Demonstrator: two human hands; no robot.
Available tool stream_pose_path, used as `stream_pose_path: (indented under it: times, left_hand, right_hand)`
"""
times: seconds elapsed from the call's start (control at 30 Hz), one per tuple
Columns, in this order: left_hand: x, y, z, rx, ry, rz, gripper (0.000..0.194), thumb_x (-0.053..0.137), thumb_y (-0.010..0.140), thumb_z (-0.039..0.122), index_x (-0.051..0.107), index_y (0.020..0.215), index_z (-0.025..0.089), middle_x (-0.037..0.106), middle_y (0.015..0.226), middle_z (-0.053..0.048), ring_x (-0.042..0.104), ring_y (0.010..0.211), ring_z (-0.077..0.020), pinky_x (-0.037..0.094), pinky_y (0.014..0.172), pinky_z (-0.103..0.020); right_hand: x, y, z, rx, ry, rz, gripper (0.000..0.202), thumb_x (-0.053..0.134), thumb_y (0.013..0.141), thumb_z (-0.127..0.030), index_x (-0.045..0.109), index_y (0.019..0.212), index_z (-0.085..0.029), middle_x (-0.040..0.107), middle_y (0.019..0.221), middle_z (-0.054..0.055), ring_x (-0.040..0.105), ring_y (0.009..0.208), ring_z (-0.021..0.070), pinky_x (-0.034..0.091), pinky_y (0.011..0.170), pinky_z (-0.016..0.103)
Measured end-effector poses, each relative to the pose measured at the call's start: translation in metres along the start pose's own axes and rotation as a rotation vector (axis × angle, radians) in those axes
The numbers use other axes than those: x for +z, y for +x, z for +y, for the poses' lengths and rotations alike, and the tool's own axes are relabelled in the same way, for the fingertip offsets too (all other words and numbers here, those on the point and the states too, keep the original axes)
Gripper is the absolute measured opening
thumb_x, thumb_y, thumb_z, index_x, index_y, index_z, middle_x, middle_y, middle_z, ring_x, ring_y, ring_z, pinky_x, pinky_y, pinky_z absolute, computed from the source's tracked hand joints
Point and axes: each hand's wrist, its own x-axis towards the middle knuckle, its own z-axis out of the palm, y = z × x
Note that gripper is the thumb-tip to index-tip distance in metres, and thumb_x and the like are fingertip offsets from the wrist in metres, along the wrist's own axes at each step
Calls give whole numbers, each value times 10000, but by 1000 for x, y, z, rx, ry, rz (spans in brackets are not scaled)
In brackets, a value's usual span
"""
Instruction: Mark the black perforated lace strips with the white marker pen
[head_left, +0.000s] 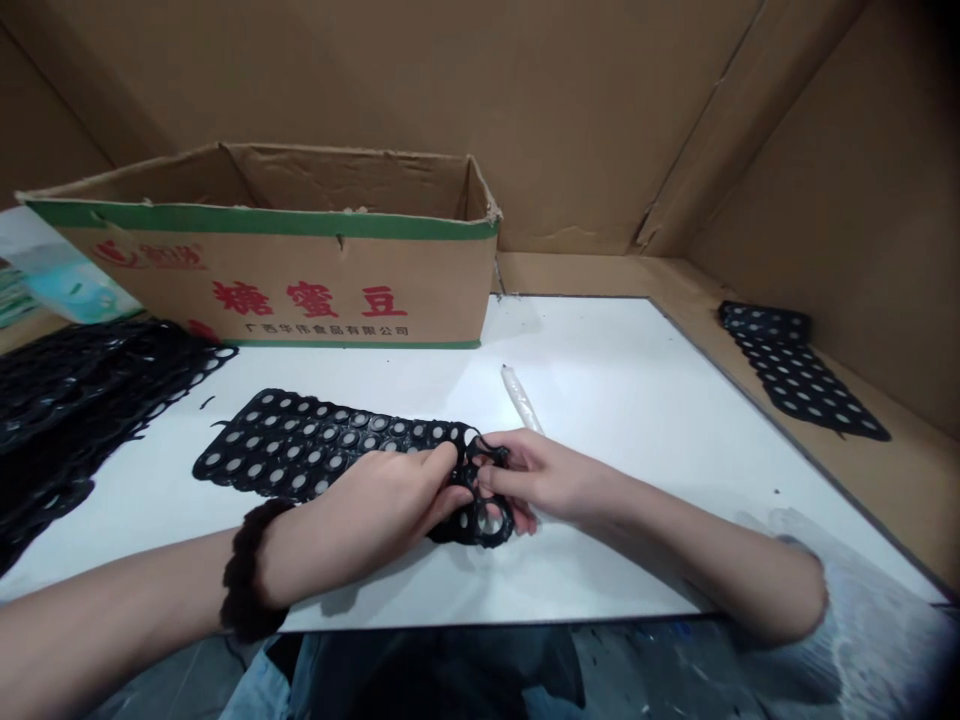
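A black rubbery sheet (281,440) with rows of round holes lies across the white board in front of me. My left hand (390,495) pinches the sheet near its right end, thumb and forefinger closed on it. At that same end, my right hand (536,475) grips the edge between thumb and fingers, by a ring that is partly bent up. The hands are close together, with a short strip of the sheet between them. Part of the sheet is hidden under my left hand. A white pen-like stick (519,398) lies just beyond my right hand.
A cardboard box (300,270) with a green rim and red lettering stands at the back left. A pile of similar black sheets (67,400) lies at the left. Another perforated sheet (799,370) rests on cardboard at the right. Cardboard walls (570,120) enclose the white board (622,370).
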Motion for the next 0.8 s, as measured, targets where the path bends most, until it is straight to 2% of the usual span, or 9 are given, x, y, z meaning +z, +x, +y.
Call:
stream_pose_path:
  times: [0.17,0.27,0.37,0.43,0.53,0.63,0.73,0.8]
  left_hand:
    - [-7,1,-1,-58,-116,-22,195,337,856,332,404,737,192,541,605,13,494,504,-123,305,460,-220]
    - [-9,4,3,-113,-162,-23,157,379,815,294,410,699,192,528,585,17,478,502,-119,303,470,-221]
    - [-9,8,5,-166,-115,-8,109,377,782,248,424,705,187,526,590,2,483,518,-133,307,490,-236]
    - [-8,11,2,-181,-105,-7,94,366,772,231,423,709,188,524,584,0,478,518,-137,303,493,-241]
    - [-14,13,-14,-231,-126,14,115,346,782,239,427,713,196,523,575,9,463,506,-134,297,486,-240]
    - [-31,11,-38,-363,-52,156,151,322,806,260,455,785,191,548,632,-6,492,563,-148,322,523,-250]
    - [-60,9,-58,-463,126,377,226,290,826,242,462,947,158,559,741,-36,527,665,-167,341,584,-269]
    - [-84,13,-68,-514,294,573,295,270,839,233,440,1054,126,555,795,-52,540,723,-180,337,614,-287]
  right_hand:
    - [2,0,0,14,-32,66,89,394,769,-106,446,711,-151,479,440,-62,408,298,44,310,287,151]
    - [7,1,-2,-16,-23,83,86,395,772,-112,446,718,-154,458,436,-74,408,298,39,308,290,142]
    - [10,3,-2,-20,4,99,98,385,766,-101,426,702,-163,468,445,-78,429,306,37,337,304,137]
    - [9,5,0,-27,9,107,96,380,761,-103,422,705,-169,457,415,-82,445,310,49,363,315,145]
    - [1,6,5,-20,-31,176,79,375,753,-124,429,720,-172,440,379,-81,428,286,61,358,294,155]
    - [-6,6,7,11,-63,248,62,374,746,-141,417,717,-175,471,425,-59,445,297,66,357,283,158]
    - [-8,4,3,26,-77,216,58,377,780,-191,408,732,-179,468,445,-55,458,322,69,373,297,164]
    - [-8,1,-1,22,-130,169,135,400,809,-279,404,722,-176,456,451,-56,440,324,59,373,302,165]
